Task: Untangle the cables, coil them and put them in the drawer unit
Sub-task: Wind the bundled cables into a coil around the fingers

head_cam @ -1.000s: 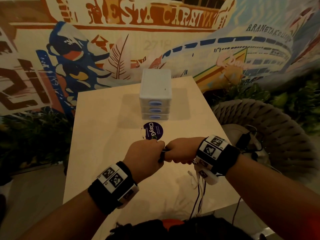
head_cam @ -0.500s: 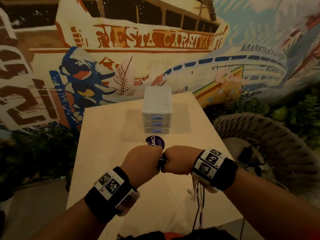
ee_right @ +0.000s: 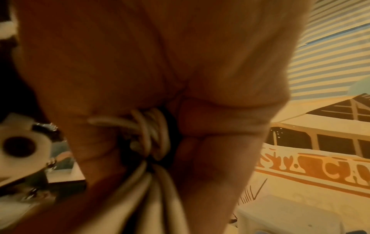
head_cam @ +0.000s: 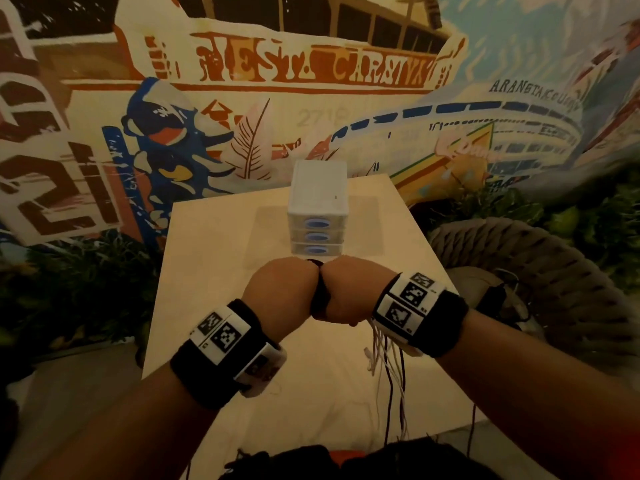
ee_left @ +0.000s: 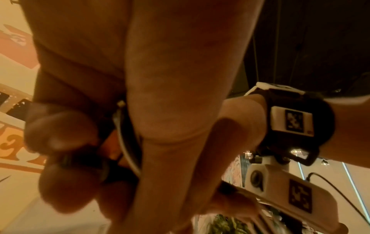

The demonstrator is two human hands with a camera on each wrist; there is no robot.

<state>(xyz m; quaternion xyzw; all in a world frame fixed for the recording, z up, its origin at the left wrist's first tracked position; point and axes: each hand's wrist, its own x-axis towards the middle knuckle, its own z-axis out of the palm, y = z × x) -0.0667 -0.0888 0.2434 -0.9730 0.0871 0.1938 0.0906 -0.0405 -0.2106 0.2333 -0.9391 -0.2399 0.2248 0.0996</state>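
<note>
Both hands are held together above the table (head_cam: 214,306), fists touching. My right hand (head_cam: 346,294) grips a bundle of white and dark cables (ee_right: 152,137); their loose ends (head_cam: 388,368) hang from under the wrist past the table's near edge. My left hand (head_cam: 280,296) has its fingers curled round a dark cable part and a thin white cable (ee_left: 124,142) at the same bundle. The white drawer unit (head_cam: 318,206), with three blue-handled drawers all closed, stands on the table just beyond the hands.
A woven round chair (head_cam: 540,271) stands to the right of the table with a dark adapter and cords (head_cam: 498,296) on its seat. A painted mural wall (head_cam: 311,71) rises behind the table. Green plants (head_cam: 79,271) lie left of it.
Both hands have risen and moved toward the drawer unit, now hiding the round purple sticker on the table. They stay pressed together on the cable bundle.
</note>
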